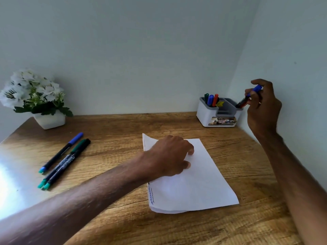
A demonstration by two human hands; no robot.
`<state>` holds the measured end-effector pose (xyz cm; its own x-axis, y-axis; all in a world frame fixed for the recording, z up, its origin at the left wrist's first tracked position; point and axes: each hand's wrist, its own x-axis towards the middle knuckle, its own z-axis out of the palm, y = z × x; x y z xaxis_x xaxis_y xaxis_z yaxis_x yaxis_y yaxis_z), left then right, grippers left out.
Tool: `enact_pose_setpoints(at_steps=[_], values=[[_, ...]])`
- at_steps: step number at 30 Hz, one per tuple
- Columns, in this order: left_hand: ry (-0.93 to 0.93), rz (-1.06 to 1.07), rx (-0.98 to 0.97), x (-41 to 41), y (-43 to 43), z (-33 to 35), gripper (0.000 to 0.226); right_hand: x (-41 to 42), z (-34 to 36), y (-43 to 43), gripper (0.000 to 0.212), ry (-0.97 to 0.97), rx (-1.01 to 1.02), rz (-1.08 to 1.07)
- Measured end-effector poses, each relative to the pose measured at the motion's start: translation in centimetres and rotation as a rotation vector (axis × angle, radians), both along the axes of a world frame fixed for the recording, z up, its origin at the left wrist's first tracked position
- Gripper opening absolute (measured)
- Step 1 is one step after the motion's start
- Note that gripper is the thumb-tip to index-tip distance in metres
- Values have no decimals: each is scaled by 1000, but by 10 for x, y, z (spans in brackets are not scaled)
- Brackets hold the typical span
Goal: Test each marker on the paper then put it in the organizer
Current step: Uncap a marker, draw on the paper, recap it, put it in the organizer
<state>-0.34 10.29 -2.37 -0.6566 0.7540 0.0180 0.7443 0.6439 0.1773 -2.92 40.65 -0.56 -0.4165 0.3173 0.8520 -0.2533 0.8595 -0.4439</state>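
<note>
We face a brown wood-grain worktop (115, 129) set into a corner where two plain pale walls (141, 41) meet at far right. A white square pot of white flowers (50, 121) stands far left; bright glare (7, 174) washes the near-left edge.

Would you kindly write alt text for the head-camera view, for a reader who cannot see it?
A person's right hand holds a blue-capped marker over a white organizer at the far right corner of the desk, while the left hand rests on a sheet of paper. Three more markers lie at left, near potted white flowers.
</note>
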Motion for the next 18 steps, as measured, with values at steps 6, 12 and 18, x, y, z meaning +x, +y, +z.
enact_pose_setpoints(at_steps=[6, 12, 18], values=[[5, -3, 2, -1, -1, -1, 47, -4, -9, 8, 29, -123, 35, -78], [8, -1, 2, -1, -1, -3, 47, -4, -12, 7, 36, -184, 54, -121], [9, -5, 2, -2, -1, -3, 47, 1, -9, -2, 51, -203, 33, -136]])
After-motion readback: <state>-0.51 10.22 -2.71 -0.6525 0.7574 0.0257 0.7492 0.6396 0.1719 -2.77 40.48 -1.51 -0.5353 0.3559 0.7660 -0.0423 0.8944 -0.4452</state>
